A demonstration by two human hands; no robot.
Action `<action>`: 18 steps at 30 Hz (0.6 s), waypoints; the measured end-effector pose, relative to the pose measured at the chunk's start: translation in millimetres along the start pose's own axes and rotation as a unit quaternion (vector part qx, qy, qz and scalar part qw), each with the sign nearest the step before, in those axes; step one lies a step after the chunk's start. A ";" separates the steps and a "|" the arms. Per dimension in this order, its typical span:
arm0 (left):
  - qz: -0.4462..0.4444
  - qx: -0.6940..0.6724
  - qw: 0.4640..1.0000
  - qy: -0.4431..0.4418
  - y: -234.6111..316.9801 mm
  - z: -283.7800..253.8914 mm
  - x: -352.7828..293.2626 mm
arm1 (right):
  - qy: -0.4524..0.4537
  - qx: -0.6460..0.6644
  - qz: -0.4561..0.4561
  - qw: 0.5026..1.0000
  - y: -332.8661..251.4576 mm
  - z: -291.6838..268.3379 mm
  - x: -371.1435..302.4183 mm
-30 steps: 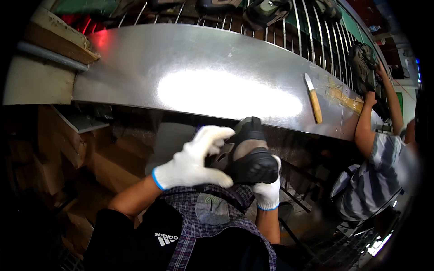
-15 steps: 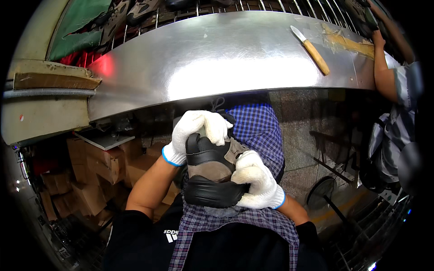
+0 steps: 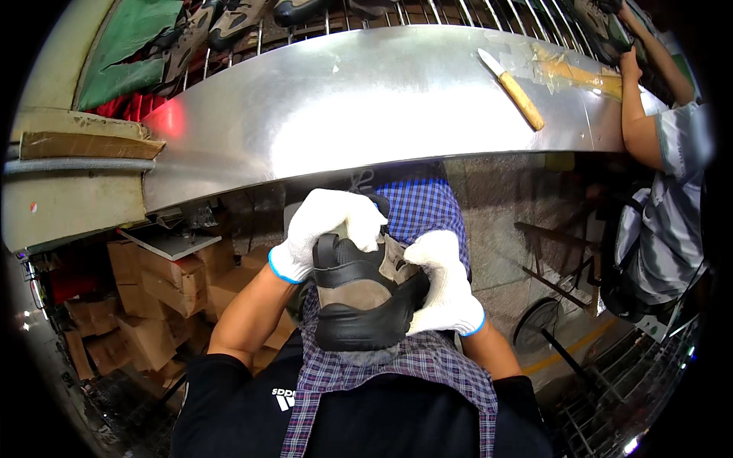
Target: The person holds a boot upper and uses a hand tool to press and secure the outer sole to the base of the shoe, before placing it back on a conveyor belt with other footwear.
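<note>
A tan and black shoe (image 3: 366,294) rests on my lap over a checked apron (image 3: 427,214), its black heel toward me. My left hand (image 3: 324,225), in a white glove, grips the shoe's upper left side near the opening. My right hand (image 3: 443,286), also gloved in white, clasps the shoe's right side. Both hands are closed around the shoe below the edge of a shiny metal workbench (image 3: 366,99).
A knife with a wooden handle (image 3: 513,79) lies on the bench at the right. Another person's arm (image 3: 637,114) reaches onto the bench at far right. Several shoes (image 3: 229,19) sit on a wire rack behind. Cardboard boxes (image 3: 153,290) are stacked under the bench at left.
The view has tilted so the bench sits higher. My left hand came down from a raised, spread pose onto the shoe, and both hands now hold it on my lap.
</note>
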State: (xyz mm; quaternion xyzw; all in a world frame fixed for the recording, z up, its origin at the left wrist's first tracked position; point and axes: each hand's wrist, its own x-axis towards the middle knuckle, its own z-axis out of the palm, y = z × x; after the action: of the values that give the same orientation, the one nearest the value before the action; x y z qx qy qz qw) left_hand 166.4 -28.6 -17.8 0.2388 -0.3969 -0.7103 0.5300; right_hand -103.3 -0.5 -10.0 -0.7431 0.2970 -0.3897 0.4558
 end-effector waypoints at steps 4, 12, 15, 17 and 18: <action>0.012 0.078 0.995 0.066 70.1 40.6 3.8 | 0.025 0.035 -0.085 0.995 -11.0 -19.9 39.0; 0.346 0.522 0.776 0.077 161.4 89.2 42.9 | 0.101 0.267 0.079 0.955 -59.2 -77.4 180.8; 0.377 0.554 0.732 0.121 123.8 81.0 81.0 | 0.052 0.247 0.112 0.961 -24.2 -104.8 219.1; 0.400 0.535 0.731 0.139 131.6 78.5 87.5 | 0.001 0.054 0.010 0.998 -25.8 -112.9 244.0; 0.412 0.523 0.732 0.144 135.1 77.4 93.3 | -0.017 0.124 0.051 0.991 -33.1 -118.7 255.8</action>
State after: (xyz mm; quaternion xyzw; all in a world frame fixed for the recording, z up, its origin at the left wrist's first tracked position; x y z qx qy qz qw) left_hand 153.5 -109.1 144.3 0.3906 -0.6840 -0.0598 0.6132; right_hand -68.3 -243.7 132.3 -0.6716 0.2760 -0.3870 0.5683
